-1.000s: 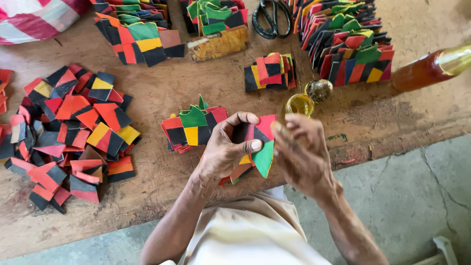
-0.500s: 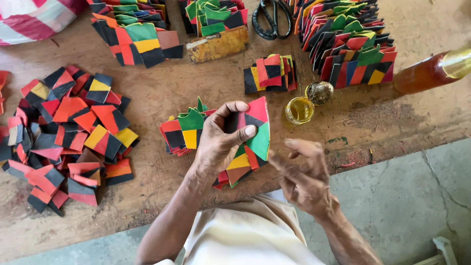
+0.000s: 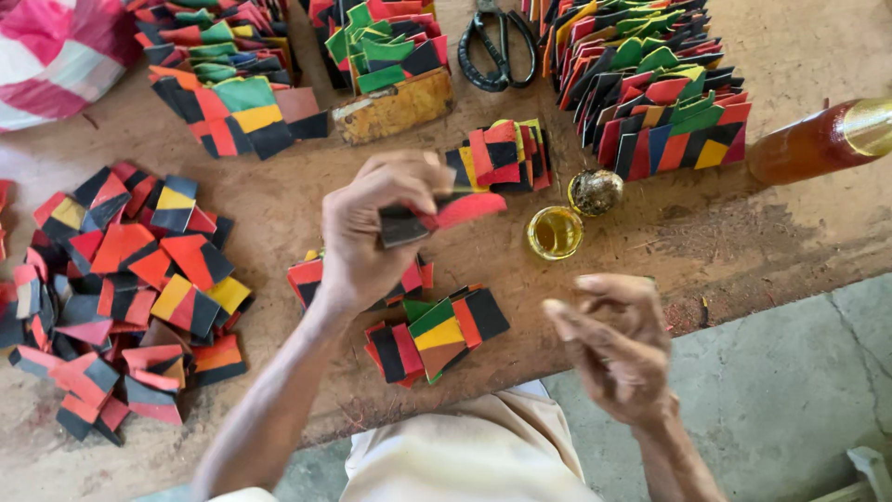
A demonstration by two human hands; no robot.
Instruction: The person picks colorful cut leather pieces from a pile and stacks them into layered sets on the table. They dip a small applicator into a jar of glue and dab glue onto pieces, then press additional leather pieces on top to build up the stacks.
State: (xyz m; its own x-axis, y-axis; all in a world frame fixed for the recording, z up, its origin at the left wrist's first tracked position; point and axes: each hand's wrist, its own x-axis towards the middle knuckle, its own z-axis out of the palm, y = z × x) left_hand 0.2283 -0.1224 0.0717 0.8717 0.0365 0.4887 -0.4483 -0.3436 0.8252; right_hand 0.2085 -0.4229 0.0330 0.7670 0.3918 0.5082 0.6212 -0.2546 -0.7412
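The left hand is pinching a red-and-black card piece between thumb and curled fingers. The right hand is hanging half open, holding nothing, near the small yellow pot on the surface.

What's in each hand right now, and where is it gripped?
Left hand pinches a black-and-red piece by its black end. Right hand holds nothing.

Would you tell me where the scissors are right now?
In the head view the scissors lie at the top edge of the table, right of centre, between two stacks of coloured pieces, far beyond both hands.
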